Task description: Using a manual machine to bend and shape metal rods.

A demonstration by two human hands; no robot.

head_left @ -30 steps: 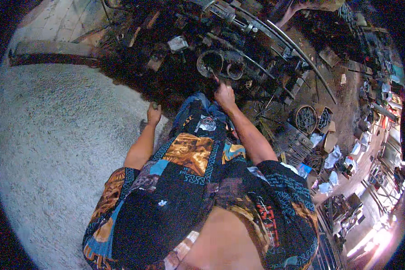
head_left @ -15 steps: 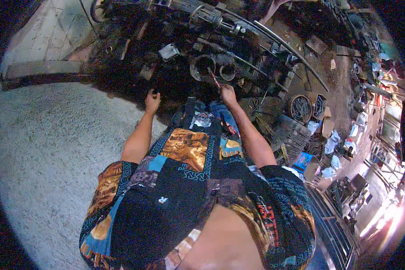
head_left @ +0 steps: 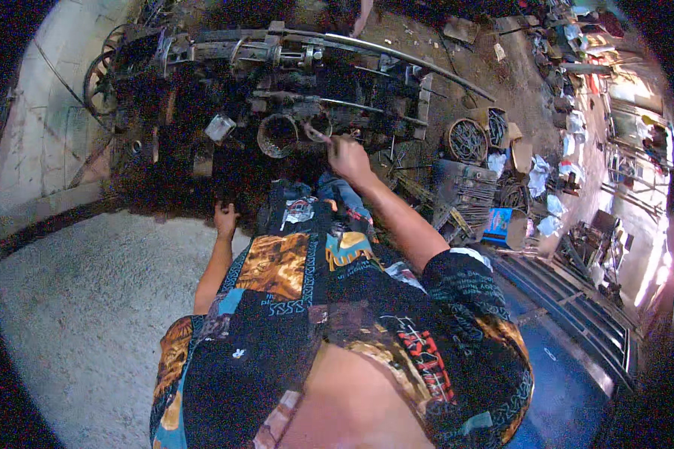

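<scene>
While a long metal machine (head_left: 277, 54) stretches across the far side, the work in hand gathers just on its near side, at two round cans. The larger can (head_left: 278, 148) stands mouth-up and dark within; the smaller can (head_left: 323, 121) is right beside it, on the right. The right hand (head_left: 348, 159) is at the smaller can's near side, its grip narrow – closed around a slender stick-like tool (head_left: 319, 135) that points across that can. The left hand (head_left: 225, 218) hangs apart, near the edge of the pale rough floor (head_left: 105, 277), fingers loosely parted and nothing visible between them.

The step in hand looks like working the tool at the cans, one-handed; a next move would call for a steady wrist and a tip kept clear of the rims.

The tool is blurred, so its exact kind cannot be told, nor whether its tip is inside, above or touching the smaller can. Deep shadow hides the cans' contents and bases – and the right hand's fingertips are hard to make out.
</scene>
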